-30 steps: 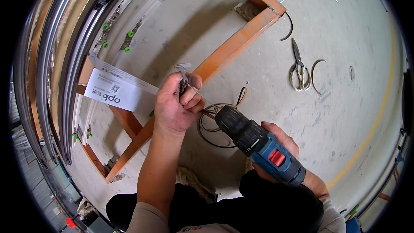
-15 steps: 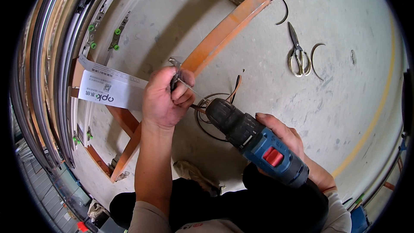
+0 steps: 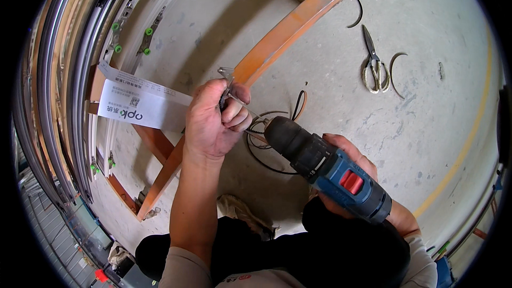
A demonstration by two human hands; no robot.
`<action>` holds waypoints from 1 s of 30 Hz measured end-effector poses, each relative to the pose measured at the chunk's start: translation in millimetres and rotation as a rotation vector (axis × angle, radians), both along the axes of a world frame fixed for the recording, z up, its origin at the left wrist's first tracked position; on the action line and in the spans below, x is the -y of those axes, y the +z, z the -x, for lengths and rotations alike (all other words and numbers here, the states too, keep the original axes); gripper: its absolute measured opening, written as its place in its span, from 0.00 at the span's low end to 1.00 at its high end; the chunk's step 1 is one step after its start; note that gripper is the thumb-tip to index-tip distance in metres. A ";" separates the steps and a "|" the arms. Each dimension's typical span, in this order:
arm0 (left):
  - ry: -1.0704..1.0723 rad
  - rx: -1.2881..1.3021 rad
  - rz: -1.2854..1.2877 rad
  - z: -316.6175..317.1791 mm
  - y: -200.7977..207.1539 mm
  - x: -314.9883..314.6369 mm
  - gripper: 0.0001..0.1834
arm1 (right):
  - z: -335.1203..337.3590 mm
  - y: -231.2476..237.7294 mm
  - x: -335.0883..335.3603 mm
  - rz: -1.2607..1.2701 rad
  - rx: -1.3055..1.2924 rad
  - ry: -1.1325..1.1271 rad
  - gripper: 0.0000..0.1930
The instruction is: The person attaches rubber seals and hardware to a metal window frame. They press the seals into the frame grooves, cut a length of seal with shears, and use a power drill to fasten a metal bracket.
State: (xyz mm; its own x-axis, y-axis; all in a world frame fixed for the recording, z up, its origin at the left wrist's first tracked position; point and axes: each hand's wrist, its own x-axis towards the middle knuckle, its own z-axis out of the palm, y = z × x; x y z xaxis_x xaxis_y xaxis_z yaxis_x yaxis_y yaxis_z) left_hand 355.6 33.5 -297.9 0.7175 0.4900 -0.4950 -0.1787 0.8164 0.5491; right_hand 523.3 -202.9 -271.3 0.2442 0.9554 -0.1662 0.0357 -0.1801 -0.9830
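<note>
Thumb and curled fingers of my left hand point(image 3: 212, 120) pinch a small metal bracket point(image 3: 226, 72), whose silvery end pokes out above the thumb. Most of it is covered by the fingers. A blue and black cordless drill point(image 3: 333, 169) with a red switch on top is gripped in my right hand point(image 3: 356, 153); the drill's body hides much of that hand. The thin bit in the drill's chuck point(image 3: 280, 132) points up and left toward the left fingers. Whether its tip touches the bracket cannot be made out.
An orange steel frame point(image 3: 290, 26) stands on the floor beyond my hands, with a white printed sheet point(image 3: 144, 106) at its left. Thin cable point(image 3: 253, 152) loops below the chuck. Scissors point(image 3: 375, 66) and curved dark strips point(image 3: 393, 72) lie right. Long metal profiles point(image 3: 85, 74) line the left.
The whole view has shifted slightly, so the floor things sit a little further right. Both hands and the drill have moved slightly right as well, their holds unchanged.
</note>
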 end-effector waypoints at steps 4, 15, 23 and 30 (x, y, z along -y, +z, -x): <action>-0.001 0.007 0.002 0.3 -0.8 1.3 0.23 | 3.5 -7.4 0.7 -0.063 -0.002 -0.029 0.37; 0.013 0.005 -0.004 0.7 -2.3 2.5 0.22 | 2.7 -6.6 0.2 -0.011 -0.089 0.014 0.38; -0.001 0.026 0.027 0.3 -3.5 5.8 0.23 | -0.9 -7.7 4.7 -0.066 -0.143 0.073 0.31; 0.062 -0.188 0.013 -6.9 9.9 6.6 0.20 | 4.4 0.4 -2.7 0.022 0.042 -0.009 0.36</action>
State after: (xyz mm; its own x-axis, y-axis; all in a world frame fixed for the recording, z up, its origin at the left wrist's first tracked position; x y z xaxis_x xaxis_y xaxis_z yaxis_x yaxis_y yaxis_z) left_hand 362.5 27.0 -287.9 0.5805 0.5232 -0.6240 -0.1241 0.8142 0.5672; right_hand 518.9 -200.2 -270.9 0.2604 0.9492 -0.1764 0.0753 -0.2021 -0.9765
